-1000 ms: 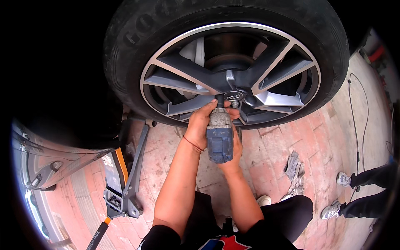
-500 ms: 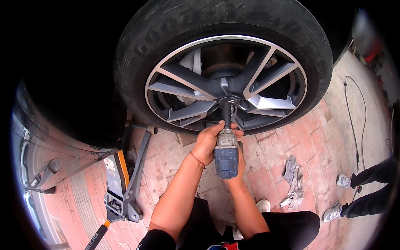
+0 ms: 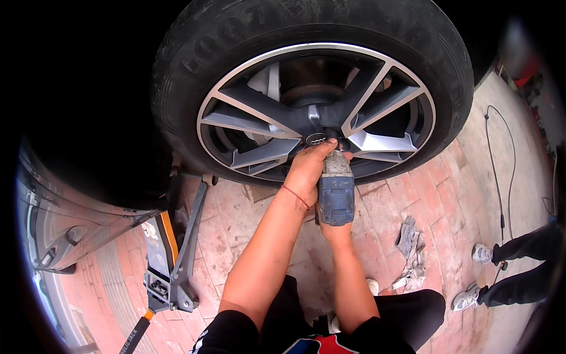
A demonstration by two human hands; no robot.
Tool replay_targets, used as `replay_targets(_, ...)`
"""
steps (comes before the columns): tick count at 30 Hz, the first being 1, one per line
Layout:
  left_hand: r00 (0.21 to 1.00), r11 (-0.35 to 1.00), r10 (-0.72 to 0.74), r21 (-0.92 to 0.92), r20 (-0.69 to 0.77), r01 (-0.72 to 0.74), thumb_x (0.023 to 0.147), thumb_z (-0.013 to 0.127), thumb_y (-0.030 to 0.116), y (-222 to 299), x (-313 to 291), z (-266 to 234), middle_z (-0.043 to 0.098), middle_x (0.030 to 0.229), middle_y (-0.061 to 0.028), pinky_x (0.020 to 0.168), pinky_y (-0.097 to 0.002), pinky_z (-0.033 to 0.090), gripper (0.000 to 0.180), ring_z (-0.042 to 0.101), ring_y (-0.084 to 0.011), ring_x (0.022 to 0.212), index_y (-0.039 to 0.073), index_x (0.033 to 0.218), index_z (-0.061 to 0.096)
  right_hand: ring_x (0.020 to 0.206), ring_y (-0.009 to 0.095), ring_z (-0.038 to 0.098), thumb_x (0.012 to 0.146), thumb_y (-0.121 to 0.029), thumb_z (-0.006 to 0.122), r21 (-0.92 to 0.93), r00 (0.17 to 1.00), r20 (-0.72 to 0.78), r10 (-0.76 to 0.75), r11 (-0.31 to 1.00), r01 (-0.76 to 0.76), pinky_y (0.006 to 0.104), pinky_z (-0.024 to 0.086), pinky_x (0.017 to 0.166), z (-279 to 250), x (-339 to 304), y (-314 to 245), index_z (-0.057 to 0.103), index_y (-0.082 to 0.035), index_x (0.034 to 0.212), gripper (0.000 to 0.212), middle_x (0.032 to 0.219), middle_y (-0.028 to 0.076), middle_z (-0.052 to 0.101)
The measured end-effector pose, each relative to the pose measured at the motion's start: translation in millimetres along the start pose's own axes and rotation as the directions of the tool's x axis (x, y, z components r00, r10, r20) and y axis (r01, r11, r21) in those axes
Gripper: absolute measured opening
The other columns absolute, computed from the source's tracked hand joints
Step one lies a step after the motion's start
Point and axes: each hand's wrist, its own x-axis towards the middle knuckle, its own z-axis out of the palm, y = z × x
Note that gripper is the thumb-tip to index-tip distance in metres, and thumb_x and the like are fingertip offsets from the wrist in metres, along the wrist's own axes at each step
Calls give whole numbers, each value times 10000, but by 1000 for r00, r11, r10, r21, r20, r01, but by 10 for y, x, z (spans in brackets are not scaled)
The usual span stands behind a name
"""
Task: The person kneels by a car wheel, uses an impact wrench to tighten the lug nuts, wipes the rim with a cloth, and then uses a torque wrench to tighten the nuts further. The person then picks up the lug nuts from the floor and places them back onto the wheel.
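A blue and grey impact wrench [image 3: 336,200] points at the wheel [image 3: 268,154], its front end close to the right side of the hub cap [image 3: 316,138]. My left hand [image 3: 306,170] is closed around the nose of the wrench, thumb near the hub. Below the tool body, my right hand [image 3: 338,232] grips its handle; most of those fingers are hidden behind the wrench. The socket is largely covered by my left hand, so how it sits at the wheel nut cannot be seen. The wheel has dark spokes with silver edges inside a black tyre [image 3: 407,29].
At left a floor jack [image 3: 168,259] reaches toward the dark car body [image 3: 94,206]. A grey rag [image 3: 411,253] lies on the reddish paving to my right. Farther right stand another person's legs [image 3: 522,283], near a thin black cable [image 3: 492,159].
Both hands and the wrench have moved forward and slightly right, from below the hub cap to its right side. My left hand now covers the socket that showed before.
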Motion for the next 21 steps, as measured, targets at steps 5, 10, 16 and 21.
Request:
replay_targets(5, 998, 1000, -10, -21, 55, 11, 1078, 345, 324, -39, 5, -16, 710, 1038, -232, 843, -402, 579, 442, 701, -311, 988, -35, 1186, 578, 942, 282, 689, 781, -95, 761, 85, 1000, -3, 0, 996, 0, 358, 540, 834, 0, 5, 10, 562, -22, 1259, 522, 1066, 140, 690)
replay_targets(10, 998, 1000, 9, -15, 68, -8, 1086, 334, 312, -72, 24, -27, 708, 1015, -239, 835, -405, 582, 441, 704, -332, 975, -45, 1189, 572, 931, 329, 699, 772, -148, 779, 90, 1000, -15, 24, 996, -22, 385, 551, 826, -43, -4, 141, 550, -27, 1288, 577, 1072, 158, 689)
replay_targets(16, 995, 999, 20, -38, 102, -16, 1095, 335, 332, -77, 52, -28, 699, 1025, -235, 862, -428, 583, 452, 693, -362, 1000, -44, 1215, 554, 975, 323, 693, 798, -142, 761, 155, 995, 6, 103, 983, -103, 397, 540, 862, -57, 35, -9, 552, -17, 1291, 550, 1085, 162, 694)
replay_targets(21, 986, 992, 5, -126, 165, 16, 1098, 333, 349, -92, 16, -125, 681, 1096, -228, 930, -464, 569, 457, 659, -373, 1102, -23, 1263, 542, 1050, 337, 675, 809, -123, 753, -66, 997, -70, -14, 998, 9, 401, 528, 900, -177, 116, -177, 560, -13, 1299, 538, 1147, 182, 681)
